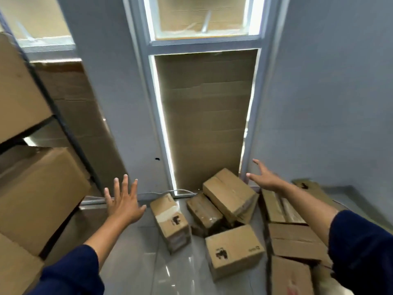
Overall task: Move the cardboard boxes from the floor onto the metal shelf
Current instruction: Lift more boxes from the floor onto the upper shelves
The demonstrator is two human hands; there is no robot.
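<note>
both arms out over floor boxes (pixel 234 250), holding nothing
left hand (pixel 124 204) and right hand (pixel 264 177) fingers spread wide; shelf (pixel 61 124) far left.

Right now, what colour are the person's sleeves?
Dark navy blue, on both the left sleeve and the right sleeve; the head view shows them.

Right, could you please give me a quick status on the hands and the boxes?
Left hand and right hand open, holding nothing. Cardboard boxes on the floor; metal shelf at left already holds boxes. Nothing blocking the reach.
</note>
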